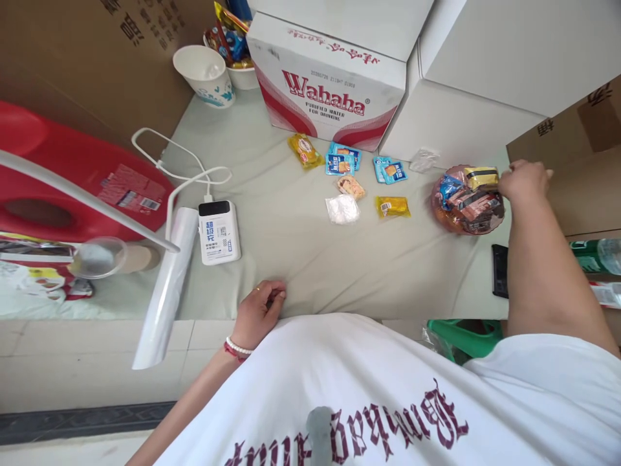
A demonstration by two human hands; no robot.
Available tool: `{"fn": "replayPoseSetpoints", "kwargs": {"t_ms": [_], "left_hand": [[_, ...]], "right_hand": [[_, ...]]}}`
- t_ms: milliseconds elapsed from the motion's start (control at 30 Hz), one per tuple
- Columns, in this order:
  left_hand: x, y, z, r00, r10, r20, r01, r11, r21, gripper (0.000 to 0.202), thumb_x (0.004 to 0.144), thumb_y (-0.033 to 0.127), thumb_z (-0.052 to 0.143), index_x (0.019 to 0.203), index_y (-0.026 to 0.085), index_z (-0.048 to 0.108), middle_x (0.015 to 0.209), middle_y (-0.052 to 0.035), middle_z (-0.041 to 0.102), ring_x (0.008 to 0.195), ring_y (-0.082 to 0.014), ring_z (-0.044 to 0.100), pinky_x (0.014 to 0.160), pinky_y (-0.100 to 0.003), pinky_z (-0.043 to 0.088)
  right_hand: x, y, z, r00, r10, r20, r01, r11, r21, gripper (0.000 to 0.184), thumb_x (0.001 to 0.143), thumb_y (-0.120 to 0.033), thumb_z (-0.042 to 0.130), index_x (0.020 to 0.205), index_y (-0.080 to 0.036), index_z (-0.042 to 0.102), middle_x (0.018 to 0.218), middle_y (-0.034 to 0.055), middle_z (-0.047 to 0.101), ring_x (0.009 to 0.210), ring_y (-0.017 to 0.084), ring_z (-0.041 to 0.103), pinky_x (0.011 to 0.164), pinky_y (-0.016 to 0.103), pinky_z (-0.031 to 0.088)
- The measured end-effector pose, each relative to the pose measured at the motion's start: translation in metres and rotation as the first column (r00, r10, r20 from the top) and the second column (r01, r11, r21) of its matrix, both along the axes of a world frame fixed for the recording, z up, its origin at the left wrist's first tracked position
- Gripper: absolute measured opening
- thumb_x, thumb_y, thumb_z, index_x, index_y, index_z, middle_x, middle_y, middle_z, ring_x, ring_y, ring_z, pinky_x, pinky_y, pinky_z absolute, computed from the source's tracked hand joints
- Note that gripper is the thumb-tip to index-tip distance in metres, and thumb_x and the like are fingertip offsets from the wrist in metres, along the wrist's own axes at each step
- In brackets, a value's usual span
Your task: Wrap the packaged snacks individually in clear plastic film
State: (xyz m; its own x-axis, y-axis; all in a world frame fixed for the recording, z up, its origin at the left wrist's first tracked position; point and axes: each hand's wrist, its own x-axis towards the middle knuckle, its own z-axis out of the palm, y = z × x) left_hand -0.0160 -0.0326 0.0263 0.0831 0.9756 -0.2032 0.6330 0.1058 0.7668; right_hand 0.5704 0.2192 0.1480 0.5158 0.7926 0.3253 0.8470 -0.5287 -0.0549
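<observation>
My right hand (526, 181) is at the right rim of a round, see-through bowl (445, 220) filled with wrapped snacks. Its fingers are curled, and their tips are partly hidden; a yellow and black packet (482, 176) lies right beside them. My left hand (259, 312) rests at the table's front edge, fingers loosely closed, with nothing visible in it. Left of the bowl lie two yellow snack packets (392, 207) (305, 151), small blue packets (343, 159) (391, 170), a biscuit-like piece (351, 187) and a white, clear-wrapped packet (342, 210).
A Wahaha water carton (330, 90) and white boxes (460, 116) stand at the back. Paper cups (206, 74), a red jug (82, 175), a cabled power bank (219, 233) and a white roll (167, 288) are left. A black phone-like object (499, 270) lies by my right forearm.
</observation>
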Motion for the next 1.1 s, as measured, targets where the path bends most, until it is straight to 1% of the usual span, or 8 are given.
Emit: {"fn": "replayPoseSetpoints", "kwargs": {"t_ms": [100, 167, 267, 367, 500, 767, 933, 1100], "left_hand": [[-0.001, -0.001, 0.0, 1.0, -0.019, -0.006, 0.019, 1.0, 0.007, 0.025, 0.092, 0.043, 0.051, 0.096, 0.023, 0.065, 0.089, -0.0048, 0.071, 0.081, -0.0224, 0.068, 0.079, -0.035, 0.055], [-0.001, -0.001, -0.001, 1.0, -0.02, -0.023, 0.02, 1.0, 0.02, 0.025, 0.092, 0.042, 0.05, 0.096, 0.023, 0.065, 0.089, -0.005, 0.071, 0.081, -0.0223, 0.068, 0.078, -0.035, 0.054], [-0.001, -0.001, -0.003, 0.999, -0.02, -0.037, 0.021, 0.999, 0.034, 0.025, 0.093, 0.041, 0.049, 0.096, 0.022, 0.065, 0.09, -0.005, 0.071, 0.081, -0.022, 0.068, 0.077, -0.035, 0.054], [-0.003, -0.002, -0.004, 0.999, -0.032, -0.034, 0.033, 0.999, 0.04, 0.025, 0.094, 0.041, 0.049, 0.097, 0.022, 0.065, 0.09, -0.0049, 0.071, 0.081, -0.0209, 0.068, 0.077, -0.034, 0.054], [-0.005, -0.001, -0.004, 0.997, -0.056, -0.049, 0.059, 0.997, 0.054, 0.024, 0.095, 0.039, 0.049, 0.098, 0.022, 0.066, 0.09, -0.0044, 0.07, 0.081, -0.0201, 0.067, 0.076, -0.032, 0.053], [-0.004, -0.001, -0.004, 0.994, -0.072, -0.081, 0.079, 0.993, 0.091, 0.021, 0.096, 0.037, 0.05, 0.096, 0.022, 0.065, 0.087, -0.0028, 0.069, 0.076, -0.0184, 0.066, 0.073, -0.03, 0.053], [-0.002, 0.0, -0.001, 0.995, -0.061, -0.082, 0.069, 0.992, 0.101, 0.022, 0.096, 0.037, 0.051, 0.095, 0.021, 0.065, 0.085, -0.0029, 0.069, 0.076, -0.0185, 0.066, 0.072, -0.03, 0.053], [-0.002, 0.0, -0.001, 0.995, -0.049, -0.086, 0.057, 0.994, 0.094, 0.021, 0.095, 0.038, 0.052, 0.094, 0.022, 0.066, 0.085, -0.0027, 0.07, 0.076, -0.0186, 0.067, 0.072, -0.03, 0.053]], "right_hand": [[-0.037, -0.013, 0.016, 0.995, 0.049, 0.089, -0.046, 0.998, -0.039, 0.038, 0.097, -0.021, 0.064, 0.132, -0.006, 0.067, 0.137, 0.0314, 0.056, 0.129, 0.03, 0.045, 0.086, 0.049, 0.034], [-0.071, -0.026, 0.015, 0.966, 0.23, 0.116, -0.223, 0.972, -0.068, 0.053, 0.096, -0.04, 0.067, 0.138, -0.007, 0.061, 0.142, 0.0309, 0.052, 0.132, 0.033, 0.04, 0.089, 0.051, 0.032], [-0.116, -0.05, -0.008, 0.896, 0.436, 0.085, -0.418, 0.892, -0.171, 0.061, 0.1, -0.056, 0.056, 0.126, -0.002, 0.065, 0.135, 0.0321, 0.055, 0.129, 0.036, 0.038, 0.093, 0.056, 0.027], [-0.133, -0.075, -0.038, 0.872, 0.484, 0.071, -0.443, 0.844, -0.303, 0.045, 0.109, -0.034, 0.038, 0.113, -0.002, 0.071, 0.115, 0.0268, 0.065, 0.123, 0.034, 0.043, 0.094, 0.053, 0.027], [-0.114, -0.103, -0.054, 0.871, 0.469, 0.148, -0.365, 0.818, -0.446, 0.043, 0.105, -0.013, 0.031, 0.129, -0.01, 0.067, 0.109, 0.022, 0.068, 0.112, 0.031, 0.043, 0.089, 0.046, 0.025], [-0.051, -0.124, -0.054, 0.951, 0.246, 0.189, -0.123, 0.858, -0.499, 0.037, 0.102, -0.04, 0.054, 0.112, -0.01, 0.073, 0.101, 0.0215, 0.069, 0.111, 0.03, 0.04, 0.079, 0.04, 0.025], [-0.011, -0.127, -0.061, 0.982, 0.114, 0.151, -0.022, 0.862, -0.506, 0.029, 0.101, -0.035, 0.058, 0.114, -0.015, 0.074, 0.103, 0.0208, 0.068, 0.112, 0.029, 0.045, 0.07, 0.036, 0.028], [0.033, -0.12, -0.065, 0.969, 0.034, 0.246, 0.095, 0.864, -0.494, 0.029, 0.097, -0.026, 0.065, 0.115, -0.007, 0.075, 0.098, 0.0259, 0.069, 0.098, 0.03, 0.05, 0.073, 0.039, 0.026]]}}
